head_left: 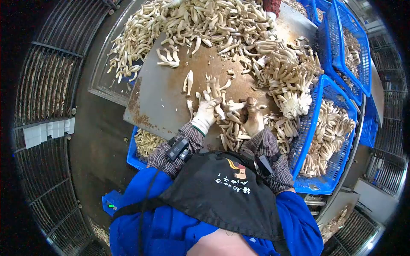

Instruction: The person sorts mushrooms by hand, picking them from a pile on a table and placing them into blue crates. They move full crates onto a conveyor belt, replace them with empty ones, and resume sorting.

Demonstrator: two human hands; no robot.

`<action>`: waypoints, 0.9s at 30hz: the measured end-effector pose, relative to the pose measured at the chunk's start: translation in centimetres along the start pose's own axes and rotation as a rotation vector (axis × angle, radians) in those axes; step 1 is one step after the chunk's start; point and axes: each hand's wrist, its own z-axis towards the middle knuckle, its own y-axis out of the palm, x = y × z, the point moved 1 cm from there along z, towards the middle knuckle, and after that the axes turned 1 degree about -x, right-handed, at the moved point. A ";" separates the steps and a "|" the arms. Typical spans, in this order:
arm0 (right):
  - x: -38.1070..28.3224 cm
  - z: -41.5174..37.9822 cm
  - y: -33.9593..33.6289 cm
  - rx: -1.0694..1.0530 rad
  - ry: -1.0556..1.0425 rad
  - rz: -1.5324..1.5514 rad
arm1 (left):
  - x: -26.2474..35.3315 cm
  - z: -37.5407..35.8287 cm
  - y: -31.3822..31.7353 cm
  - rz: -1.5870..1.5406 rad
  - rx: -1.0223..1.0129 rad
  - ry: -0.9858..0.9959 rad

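Note:
My left hand (205, 114), in a white glove, closes around pale, long-stemmed mushrooms (219, 112) over the metal table. Close by on the right, my right hand (254, 118) wears a glove with dark-stained fingers. Those fingers are curled in, and what they hold, if anything, is hidden. Loose mushrooms (234, 133) lie between and below both hands. A few single stems (188, 82) rest on the table left of my left hand. Just right of my right hand sits a large clump of mushrooms (294, 104) with its pale base showing.
A big mushroom heap (200, 21) covers the far side of the rust-stained metal table (158, 102). Blue baskets (318, 128) of mushrooms line the right side. Another blue crate (136, 158) sits under the near left edge. At the far edge, another person's red sleeve (272, 6) shows.

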 end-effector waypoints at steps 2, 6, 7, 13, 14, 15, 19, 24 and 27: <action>-2.1 0.5 -0.7 0.261 0.577 0.122 | 1.0 -0.6 0.6 0.104 0.038 -0.056; -4.9 -0.5 2.6 0.352 0.326 -0.051 | 0.3 -1.4 2.4 -0.094 -0.058 0.151; 0.0 -0.1 0.7 0.274 0.202 0.137 | -0.1 -1.0 1.2 -0.014 -0.101 0.033; -2.7 0.9 4.1 -0.105 0.234 -0.471 | -1.2 0.1 1.4 0.279 -0.168 0.101; -1.4 1.0 3.7 -0.058 0.169 -0.537 | 0.7 -3.1 5.3 0.261 -0.261 0.253; -0.9 0.9 3.6 -0.014 0.105 -0.604 | 0.4 -2.7 4.5 0.259 -0.254 0.257; -1.2 0.1 3.0 -0.074 0.113 -0.433 | -1.1 -0.9 1.4 0.280 -0.203 0.133; -2.8 -0.7 1.9 -0.084 0.039 -0.832 | -0.9 -2.3 2.3 0.101 -0.145 -0.116; 4.1 0.3 -1.9 0.065 0.285 -0.083 | -1.0 -1.8 2.6 -0.026 -0.053 0.013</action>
